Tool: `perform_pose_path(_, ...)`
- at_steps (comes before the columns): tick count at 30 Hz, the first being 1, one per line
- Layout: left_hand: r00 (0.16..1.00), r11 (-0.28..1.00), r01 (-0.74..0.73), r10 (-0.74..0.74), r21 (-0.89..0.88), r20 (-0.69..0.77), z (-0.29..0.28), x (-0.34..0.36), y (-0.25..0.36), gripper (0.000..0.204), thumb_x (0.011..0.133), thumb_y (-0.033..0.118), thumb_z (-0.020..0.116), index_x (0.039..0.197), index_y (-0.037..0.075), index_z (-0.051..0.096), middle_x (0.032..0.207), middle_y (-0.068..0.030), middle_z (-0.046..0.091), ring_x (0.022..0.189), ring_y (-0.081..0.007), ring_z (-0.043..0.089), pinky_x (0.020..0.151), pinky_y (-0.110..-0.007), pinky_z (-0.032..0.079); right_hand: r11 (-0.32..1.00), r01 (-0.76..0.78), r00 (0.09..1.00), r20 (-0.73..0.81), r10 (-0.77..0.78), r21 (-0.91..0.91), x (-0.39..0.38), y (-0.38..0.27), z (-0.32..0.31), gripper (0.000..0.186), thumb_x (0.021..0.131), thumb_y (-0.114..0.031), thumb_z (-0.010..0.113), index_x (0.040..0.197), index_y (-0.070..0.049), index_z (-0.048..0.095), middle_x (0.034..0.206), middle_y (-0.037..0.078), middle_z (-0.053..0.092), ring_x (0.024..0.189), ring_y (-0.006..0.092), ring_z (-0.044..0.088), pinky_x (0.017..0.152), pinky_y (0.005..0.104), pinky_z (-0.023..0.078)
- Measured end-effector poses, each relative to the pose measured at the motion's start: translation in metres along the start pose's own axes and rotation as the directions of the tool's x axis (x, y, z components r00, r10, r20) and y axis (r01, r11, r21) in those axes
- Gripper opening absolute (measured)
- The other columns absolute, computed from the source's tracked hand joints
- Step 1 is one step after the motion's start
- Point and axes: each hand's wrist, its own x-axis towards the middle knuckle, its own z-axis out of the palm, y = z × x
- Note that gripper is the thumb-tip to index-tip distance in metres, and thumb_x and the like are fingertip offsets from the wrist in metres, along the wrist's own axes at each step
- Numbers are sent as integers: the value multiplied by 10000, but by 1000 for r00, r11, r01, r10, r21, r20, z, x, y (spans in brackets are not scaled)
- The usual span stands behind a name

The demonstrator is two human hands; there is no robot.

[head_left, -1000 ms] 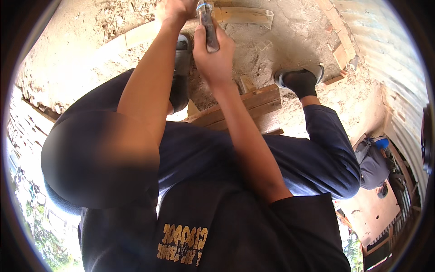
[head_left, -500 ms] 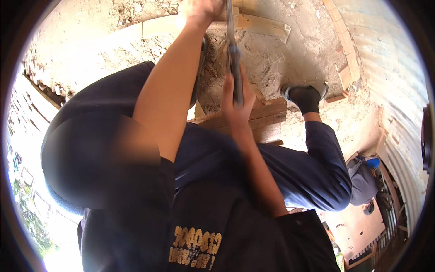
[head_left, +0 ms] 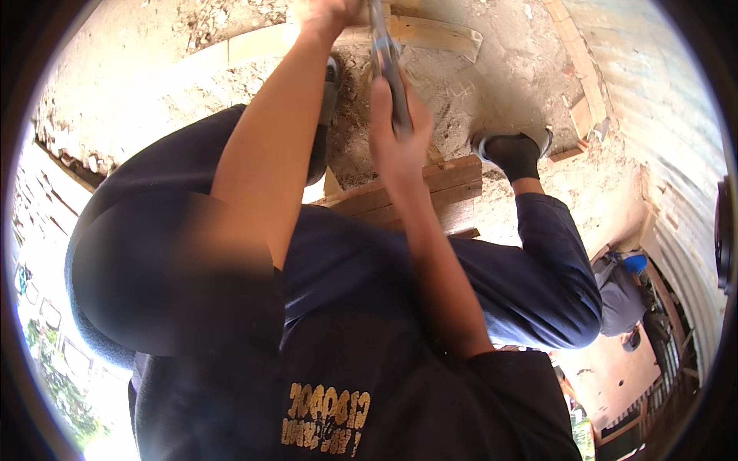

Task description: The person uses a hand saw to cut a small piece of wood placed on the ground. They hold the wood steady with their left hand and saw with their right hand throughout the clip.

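Observation:
My right hand (head_left: 400,134) is closed round the dark handle of a long, thin tool (head_left: 390,73). A greyish metal shaft or blade runs from the handle up past the top edge, so its far end and exact kind are hidden. To the left of it, my left hand (head_left: 329,11) is at the top edge beside a pale wooden piece (head_left: 434,34); its fingers are cut off or blurred. That curved wooden piece lies across the dirt ground. Below my right hand, a brown wooden block (head_left: 453,178) lies near my legs.
My shod right foot (head_left: 513,150) stands on the dirt, and a dark shoe (head_left: 327,115) shows by my left forearm. Corrugated metal sheeting (head_left: 653,100) rises at the right, with wooden strips (head_left: 580,58) along its base. A pinkish board (head_left: 615,376) is at lower right.
My right hand has moved away from me, up the picture, with the tool. My left hand shows slightly further left and higher, as the whole view has shifted a little.

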Motion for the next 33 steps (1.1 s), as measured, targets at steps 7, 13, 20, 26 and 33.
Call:
perform_pose_path(7,989,994,98,-103,52,107,-27,-7,17,368,872,316,529,1043,13,649,938,-225,702,920,-372,688,735,-463,557,999,32,999,-43,-31,16,-40,28,1,349,972,-160,548,1255,43,556,724,96,592,642,128,532,603,293,470)
perform_pose_path(13,995,997,13,-21,77,102,39,16,-6,311,842,223,552,1040,4,650,874,-217,707,869,-320,723,712,-449,572,998,-48,995,84,45,38,25,1,10,442,968,-125,548,1364,59,480,869,123,683,715,153,615,679,288,509)
perform_pose_path(20,950,958,287,-287,18,123,17,18,0,481,884,412,445,1028,26,693,1071,-286,663,959,-389,682,808,-473,541,991,4,998,-58,4,133,-37,16,0,372,977,-138,529,1307,34,528,789,158,647,654,182,597,638,317,490)
perform_pose_path(26,914,902,398,-374,-165,159,-12,-1,15,525,866,415,404,1049,31,710,1041,-270,683,977,-397,677,872,-469,518,997,-44,999,18,43,66,4,-1,5,416,977,-155,527,1356,14,494,782,161,648,652,174,613,625,316,496)
perform_pose_path(33,926,919,376,-370,-119,74,-12,-1,18,567,879,436,374,1042,4,703,1024,-276,687,981,-386,675,935,-457,478,995,-99,993,69,99,-5,7,-9,1,443,975,-149,532,1366,51,478,933,151,705,765,216,690,691,319,528)
